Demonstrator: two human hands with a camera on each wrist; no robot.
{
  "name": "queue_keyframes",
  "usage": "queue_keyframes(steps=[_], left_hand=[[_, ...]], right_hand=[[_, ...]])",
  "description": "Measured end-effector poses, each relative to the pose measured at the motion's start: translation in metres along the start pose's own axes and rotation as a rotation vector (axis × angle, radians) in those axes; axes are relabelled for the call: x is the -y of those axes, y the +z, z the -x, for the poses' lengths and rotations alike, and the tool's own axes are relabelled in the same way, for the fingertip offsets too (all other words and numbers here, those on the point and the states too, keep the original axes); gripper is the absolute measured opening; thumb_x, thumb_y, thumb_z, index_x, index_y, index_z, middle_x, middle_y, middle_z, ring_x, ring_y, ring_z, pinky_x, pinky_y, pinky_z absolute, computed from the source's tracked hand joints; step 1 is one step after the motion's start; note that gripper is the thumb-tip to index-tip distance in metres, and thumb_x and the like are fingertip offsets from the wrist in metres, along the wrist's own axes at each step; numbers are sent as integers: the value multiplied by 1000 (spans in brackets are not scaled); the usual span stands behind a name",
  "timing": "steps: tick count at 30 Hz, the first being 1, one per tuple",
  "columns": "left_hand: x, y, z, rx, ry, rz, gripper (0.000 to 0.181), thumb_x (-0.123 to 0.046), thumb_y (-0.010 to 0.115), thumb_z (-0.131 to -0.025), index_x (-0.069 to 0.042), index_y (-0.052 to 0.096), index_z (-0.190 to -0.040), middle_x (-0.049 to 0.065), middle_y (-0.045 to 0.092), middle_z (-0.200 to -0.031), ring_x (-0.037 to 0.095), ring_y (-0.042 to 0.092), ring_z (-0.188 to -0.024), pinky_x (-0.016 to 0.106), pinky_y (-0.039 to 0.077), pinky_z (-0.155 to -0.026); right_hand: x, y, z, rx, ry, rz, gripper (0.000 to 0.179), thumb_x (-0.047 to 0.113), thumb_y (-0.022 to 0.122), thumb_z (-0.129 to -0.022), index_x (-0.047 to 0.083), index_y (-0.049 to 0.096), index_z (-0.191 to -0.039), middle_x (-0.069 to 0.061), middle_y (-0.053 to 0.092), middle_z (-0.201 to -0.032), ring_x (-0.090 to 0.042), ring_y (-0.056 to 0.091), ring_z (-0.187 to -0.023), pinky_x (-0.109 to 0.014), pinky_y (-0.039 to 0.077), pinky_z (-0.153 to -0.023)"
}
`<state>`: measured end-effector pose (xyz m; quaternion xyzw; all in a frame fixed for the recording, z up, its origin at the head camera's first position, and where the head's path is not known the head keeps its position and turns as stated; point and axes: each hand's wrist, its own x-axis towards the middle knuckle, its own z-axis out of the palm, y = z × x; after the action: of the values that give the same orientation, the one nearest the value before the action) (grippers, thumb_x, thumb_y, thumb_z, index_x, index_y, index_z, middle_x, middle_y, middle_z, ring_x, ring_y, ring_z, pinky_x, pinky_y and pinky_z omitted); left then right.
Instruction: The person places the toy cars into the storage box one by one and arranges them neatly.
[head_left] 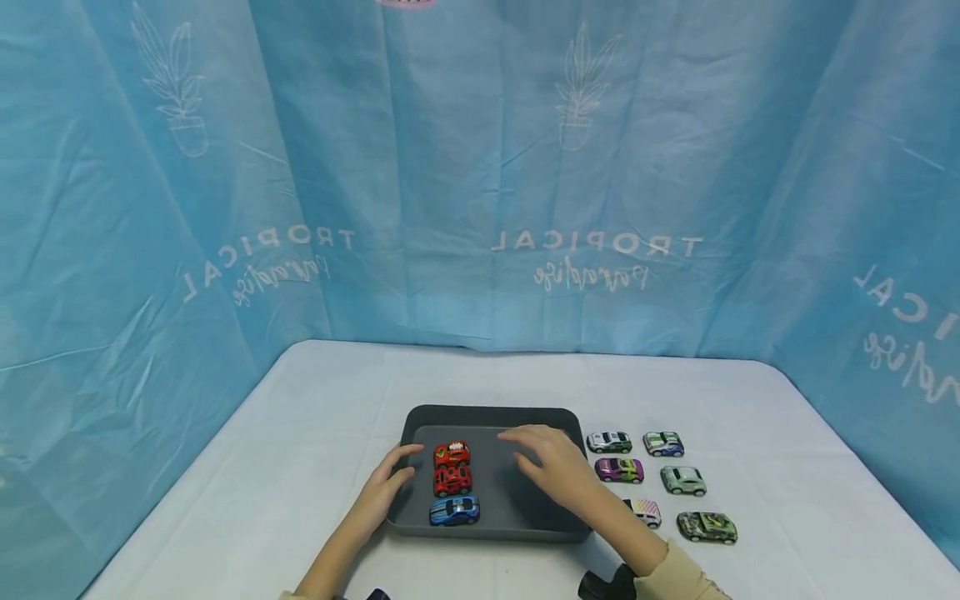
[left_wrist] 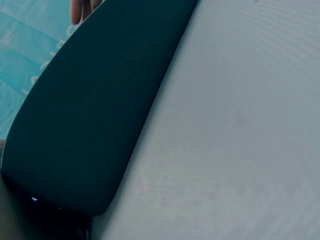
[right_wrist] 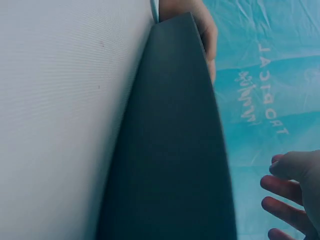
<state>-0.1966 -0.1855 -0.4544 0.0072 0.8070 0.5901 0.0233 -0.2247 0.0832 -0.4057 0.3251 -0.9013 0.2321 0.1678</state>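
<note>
A dark grey tray point(head_left: 491, 533) sits on the table, with two red toy cars, an upper one point(head_left: 452, 454) and a lower one point(head_left: 453, 481), lined up above a blue toy car point(head_left: 454, 511) in its left part. At the tray's left rim is my left hand point(head_left: 375, 493), its thumb and a finger reaching inward beside the red cars. Over the right part of the tray my right hand point(head_left: 557, 468) is held with fingers spread, nothing in them. The right wrist view shows those loose fingers point(right_wrist: 282, 186) beyond the tray wall point(right_wrist: 170, 130).
Right of the tray stand several more toy cars, among them a purple one point(head_left: 619, 470), a pale green one point(head_left: 683, 480) and a camouflage one point(head_left: 707, 527). My right forearm partly covers a white and pink car point(head_left: 645, 512). Blue curtains point(head_left: 480, 167) surround the white table point(head_left: 337, 400).
</note>
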Motion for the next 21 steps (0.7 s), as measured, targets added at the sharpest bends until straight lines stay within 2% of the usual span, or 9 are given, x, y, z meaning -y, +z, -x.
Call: queue_keyframes(steps=[14, 21], left_hand=[[0, 0, 0, -1, -12, 4, 38, -15, 44, -91, -12, 48, -128, 21, 17, -150, 44, 6, -138, 64, 9, -107], [1, 1, -1, -2, -11, 0, 38, -16, 44, -91, -13, 48, -128, 20, 17, -150, 43, 6, -138, 64, 7, -107]], right_hand=[[-17, -32, 34, -107, -3, 58, 39, 11, 72, -74, 20, 64, -111, 4, 67, -108, -15, 62, -101, -35, 52, -83], [-24, -46, 57, -113, 97, 86, 40, 19, 74, -73, 22, 64, -112, 4, 66, -110, -20, 61, -102, -41, 51, -84]])
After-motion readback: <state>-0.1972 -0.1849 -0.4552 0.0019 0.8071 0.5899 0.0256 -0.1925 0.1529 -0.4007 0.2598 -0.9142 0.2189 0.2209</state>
